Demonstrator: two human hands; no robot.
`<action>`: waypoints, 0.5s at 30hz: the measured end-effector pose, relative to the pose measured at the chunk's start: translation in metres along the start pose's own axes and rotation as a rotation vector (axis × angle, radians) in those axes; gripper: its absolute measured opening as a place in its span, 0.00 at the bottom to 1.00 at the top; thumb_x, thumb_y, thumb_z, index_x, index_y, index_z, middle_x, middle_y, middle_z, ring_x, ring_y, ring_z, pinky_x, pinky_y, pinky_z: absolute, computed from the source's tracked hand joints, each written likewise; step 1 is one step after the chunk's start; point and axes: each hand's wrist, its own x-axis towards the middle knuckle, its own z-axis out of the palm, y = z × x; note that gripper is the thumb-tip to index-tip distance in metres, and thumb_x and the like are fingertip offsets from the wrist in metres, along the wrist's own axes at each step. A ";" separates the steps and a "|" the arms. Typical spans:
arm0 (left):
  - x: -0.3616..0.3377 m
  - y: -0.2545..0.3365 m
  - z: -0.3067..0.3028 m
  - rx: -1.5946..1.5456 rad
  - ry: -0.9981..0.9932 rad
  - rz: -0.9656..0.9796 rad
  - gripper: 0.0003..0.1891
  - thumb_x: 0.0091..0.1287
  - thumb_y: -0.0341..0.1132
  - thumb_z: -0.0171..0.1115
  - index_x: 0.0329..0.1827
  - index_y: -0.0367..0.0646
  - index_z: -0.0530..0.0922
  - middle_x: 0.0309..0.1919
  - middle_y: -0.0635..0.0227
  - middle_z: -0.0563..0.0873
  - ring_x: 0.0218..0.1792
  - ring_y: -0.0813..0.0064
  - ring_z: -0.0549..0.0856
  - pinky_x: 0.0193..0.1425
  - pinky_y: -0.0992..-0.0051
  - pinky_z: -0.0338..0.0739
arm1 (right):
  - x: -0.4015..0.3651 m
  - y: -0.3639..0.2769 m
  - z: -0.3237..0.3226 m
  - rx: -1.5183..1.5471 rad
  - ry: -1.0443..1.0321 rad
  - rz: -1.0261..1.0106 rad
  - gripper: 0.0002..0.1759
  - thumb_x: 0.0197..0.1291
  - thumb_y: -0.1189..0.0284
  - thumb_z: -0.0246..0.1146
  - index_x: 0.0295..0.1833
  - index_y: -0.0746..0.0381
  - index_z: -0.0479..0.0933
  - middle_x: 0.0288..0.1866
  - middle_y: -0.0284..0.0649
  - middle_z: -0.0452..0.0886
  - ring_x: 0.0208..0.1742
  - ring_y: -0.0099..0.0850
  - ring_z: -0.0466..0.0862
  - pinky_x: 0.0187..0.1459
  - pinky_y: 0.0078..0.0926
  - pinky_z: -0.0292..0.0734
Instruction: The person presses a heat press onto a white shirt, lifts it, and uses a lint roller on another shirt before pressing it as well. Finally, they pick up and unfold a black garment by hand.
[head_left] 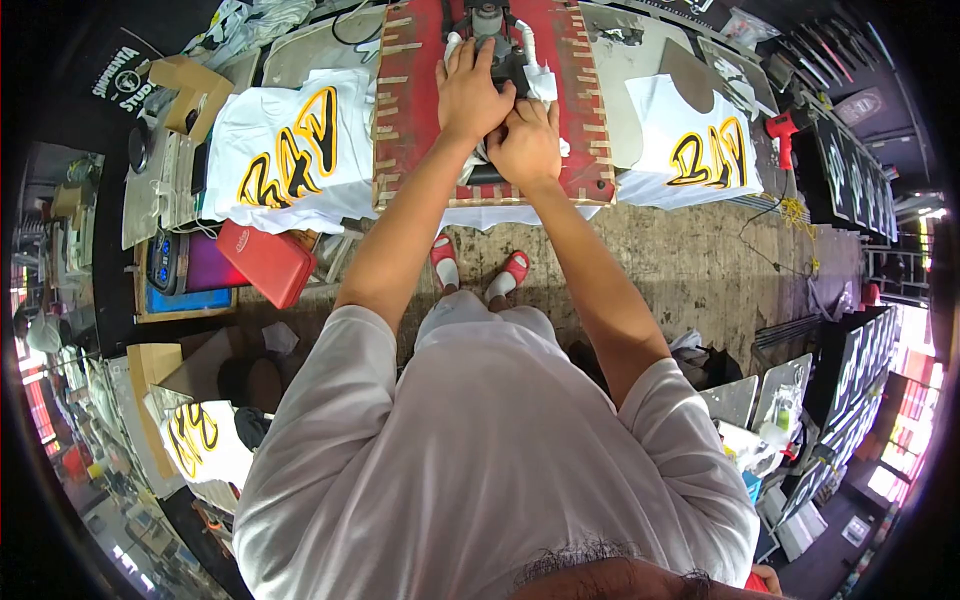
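Both hands on dark block, red screen-print frame

Dark block (512, 76) sits atop the red screen-print frame (415, 125), upper mid-view, just below a metal clamp (489, 18) at frame's far end. Block mostly hidden under the hands; exact type can't be told. L hand (474, 98) palm down on it, fingers stretched fwd & slightly parted, thumb side against R hand. R hand (530, 143) a bit nearer the body, fingers bent; can't tell if it grips or just presses. White-wrapped piece (541, 83) just beyond R fingertips, on the R side. Black bar (487, 176) pokes out below the hands.

Frame edges lined w/ tan tape strips (392, 85); white cloth (490, 216) shows under near edge. Either side: white tee (232, 125) at L & another white tee (650, 118) at R, both w/ black/yellow "BAD" lettering.

Further L: open cardboard box (188, 84) beyond the tee, red case (268, 262) below it, near the worktable edge. Further R: red heat gun (783, 138), yellow cord (793, 211) nearby.

Below frame: person's feet in red slides (516, 264), on worn plank floor (690, 265). Lower L: 3rd printed white tee (222, 440).
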 end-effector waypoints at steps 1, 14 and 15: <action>0.000 0.000 0.000 0.004 0.001 0.001 0.37 0.58 0.47 0.67 0.72 0.48 0.69 0.70 0.57 0.72 0.74 0.58 0.66 0.76 0.51 0.58 | 0.000 0.000 0.000 0.001 0.000 0.000 0.21 0.51 0.68 0.62 0.50 0.66 0.82 0.44 0.42 0.81 0.56 0.39 0.77 0.73 0.56 0.56; 0.000 0.001 0.000 0.003 -0.029 -0.014 0.37 0.59 0.48 0.66 0.73 0.50 0.68 0.71 0.57 0.70 0.75 0.59 0.64 0.78 0.51 0.55 | 0.000 0.000 -0.002 0.002 -0.032 0.019 0.19 0.52 0.68 0.62 0.48 0.65 0.82 0.44 0.43 0.80 0.56 0.39 0.77 0.74 0.56 0.55; 0.000 0.001 0.000 0.004 -0.029 -0.014 0.37 0.59 0.48 0.66 0.73 0.50 0.68 0.71 0.57 0.70 0.75 0.59 0.64 0.78 0.51 0.55 | 0.000 -0.001 -0.002 0.003 -0.026 0.018 0.19 0.52 0.68 0.62 0.49 0.65 0.82 0.44 0.43 0.80 0.56 0.39 0.77 0.74 0.56 0.55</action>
